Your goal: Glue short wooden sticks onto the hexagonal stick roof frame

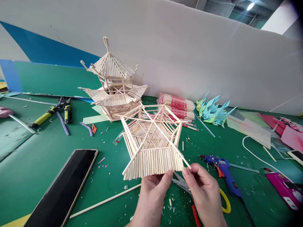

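Observation:
Both hands are on a six-sided stick pavilion frame (153, 160), with a web-patterned floor and a slatted front eave. My left hand (155, 192) is closed on the eave's lower edge, thumb on top and fingers underneath. At the right corner, my right hand (201, 186) pinches the end of a long diagonal stick (183, 159). Partly hidden behind my right hand lie scissors (181, 182). A loose wooden stick (104, 201) lies left of my left hand. Behind the frame stands a two-tiered stick pagoda (112, 69) with a pointed roof.
On the green table (106, 170) lie a black-screened phone (63, 186), a blue glue gun (223, 171), yellow-handled pliers (47, 115) and a magenta object (284, 189). Bundled sticks (177, 104) and folded paper plants (213, 110) stand by the wall. Coloured paper (251, 127) lies right.

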Demonstrator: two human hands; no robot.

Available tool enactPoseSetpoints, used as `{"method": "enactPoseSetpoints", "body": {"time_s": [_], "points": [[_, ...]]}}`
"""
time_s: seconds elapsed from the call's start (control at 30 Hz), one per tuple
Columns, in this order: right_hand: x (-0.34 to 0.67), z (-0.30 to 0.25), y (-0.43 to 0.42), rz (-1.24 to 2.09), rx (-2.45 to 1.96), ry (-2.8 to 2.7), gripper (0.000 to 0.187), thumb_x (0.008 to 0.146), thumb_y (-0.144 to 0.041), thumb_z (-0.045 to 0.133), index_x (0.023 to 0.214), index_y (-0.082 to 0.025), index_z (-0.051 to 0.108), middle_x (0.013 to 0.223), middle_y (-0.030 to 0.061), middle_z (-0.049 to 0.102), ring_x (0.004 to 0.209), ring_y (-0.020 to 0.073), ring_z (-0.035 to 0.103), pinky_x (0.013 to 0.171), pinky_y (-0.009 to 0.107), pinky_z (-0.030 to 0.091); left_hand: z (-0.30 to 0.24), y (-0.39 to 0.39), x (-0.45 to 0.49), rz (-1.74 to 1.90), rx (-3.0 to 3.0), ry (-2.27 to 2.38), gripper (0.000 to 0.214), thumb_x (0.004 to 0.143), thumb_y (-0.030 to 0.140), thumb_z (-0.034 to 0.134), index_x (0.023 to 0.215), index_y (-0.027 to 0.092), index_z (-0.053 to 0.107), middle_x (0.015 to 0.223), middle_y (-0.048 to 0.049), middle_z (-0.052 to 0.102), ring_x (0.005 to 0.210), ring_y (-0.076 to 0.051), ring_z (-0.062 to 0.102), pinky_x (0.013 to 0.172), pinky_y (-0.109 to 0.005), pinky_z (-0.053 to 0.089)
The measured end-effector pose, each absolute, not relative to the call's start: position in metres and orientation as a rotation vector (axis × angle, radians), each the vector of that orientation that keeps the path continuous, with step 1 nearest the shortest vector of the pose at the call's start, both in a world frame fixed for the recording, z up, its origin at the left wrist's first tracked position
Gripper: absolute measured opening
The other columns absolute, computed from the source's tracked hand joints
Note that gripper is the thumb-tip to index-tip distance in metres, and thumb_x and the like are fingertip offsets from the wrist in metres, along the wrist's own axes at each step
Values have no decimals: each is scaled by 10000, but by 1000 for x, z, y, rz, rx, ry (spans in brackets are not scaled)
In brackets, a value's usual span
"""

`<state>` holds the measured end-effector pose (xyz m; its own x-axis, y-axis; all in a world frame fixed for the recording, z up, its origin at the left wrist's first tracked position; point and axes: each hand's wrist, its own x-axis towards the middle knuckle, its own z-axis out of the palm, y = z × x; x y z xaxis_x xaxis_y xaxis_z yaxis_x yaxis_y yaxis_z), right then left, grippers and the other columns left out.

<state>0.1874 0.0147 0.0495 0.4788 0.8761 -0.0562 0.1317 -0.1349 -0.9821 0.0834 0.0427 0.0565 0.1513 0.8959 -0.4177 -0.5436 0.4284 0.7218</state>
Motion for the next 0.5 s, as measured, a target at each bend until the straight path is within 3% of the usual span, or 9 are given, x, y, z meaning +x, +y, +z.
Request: {"method": "enactPoseSetpoints", "body": {"time_s": [0.23,0.5], "points": [[200,44,12,891,-1541,-948,271,812,-429,513,686,-195,567,623,-30,490,551,101,415,489,184,352,58,43,83,1088,470,970,158,609,180,745,517,164,618,508,37,577,489,-85,479,531,-188,423],[191,49,15,876,-1547,-884,226,733,-411,611,712,-193,558,631,-28,480,538,104,403,478,203,352,59,42,83,1079,446,955,121,622,172,738,558,166,635,529,39,583,504,-90,461,517,-189,396]]}}
